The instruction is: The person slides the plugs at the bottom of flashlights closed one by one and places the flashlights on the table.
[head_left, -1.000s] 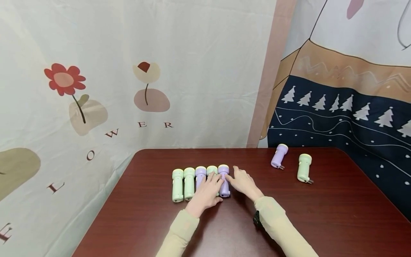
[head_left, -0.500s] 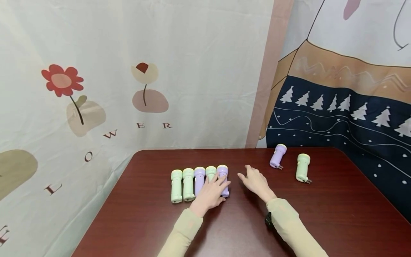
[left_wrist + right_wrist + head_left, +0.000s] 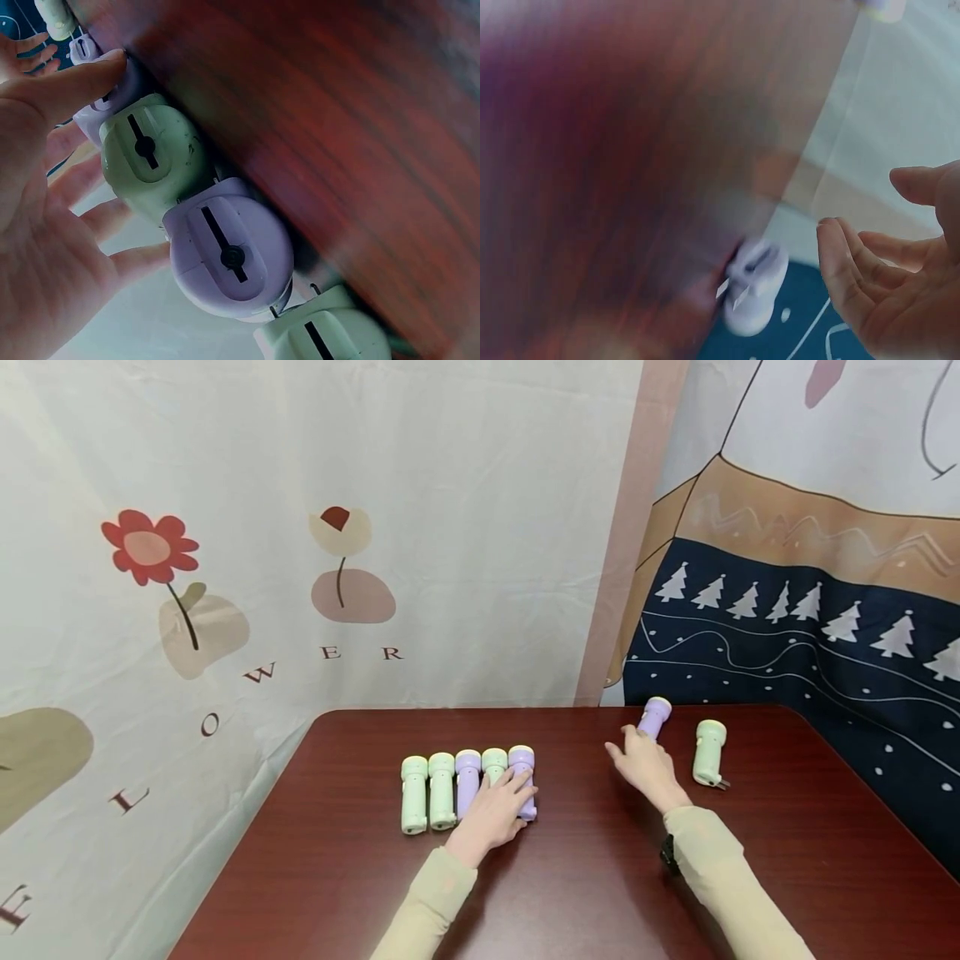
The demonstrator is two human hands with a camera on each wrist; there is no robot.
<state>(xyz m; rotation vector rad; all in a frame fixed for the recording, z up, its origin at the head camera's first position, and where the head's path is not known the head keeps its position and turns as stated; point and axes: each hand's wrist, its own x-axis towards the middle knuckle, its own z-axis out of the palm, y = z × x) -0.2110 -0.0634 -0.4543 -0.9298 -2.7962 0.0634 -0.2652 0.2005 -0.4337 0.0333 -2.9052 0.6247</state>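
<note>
Several light green and purple plug-in flashlights lie side by side in a row. My left hand [image 3: 493, 814] rests over the row's right end, fingers spread on the purple flashlight [image 3: 522, 758] and the green flashlight [image 3: 494, 762] beside it. In the left wrist view the thumb reaches along their butt ends, past a green flashlight [image 3: 154, 150]. My right hand [image 3: 648, 767] hovers beside a lone purple flashlight [image 3: 656, 717] at the back right, partly covering its lower end. In the right wrist view that purple flashlight [image 3: 757, 289] stands apart from the loosely bent fingers, its plug prongs showing.
Another green flashlight [image 3: 708, 752] lies right of the lone purple one, prongs toward the near right. The dark red wooden table [image 3: 360, 902] ends at a back edge against a printed curtain [image 3: 480, 527]. A dark blue fabric with trees [image 3: 787, 635] hangs at the right.
My right hand has left the row's right end and moved right and back to the lone purple flashlight. My left hand has shifted slightly right onto the end purple flashlight.
</note>
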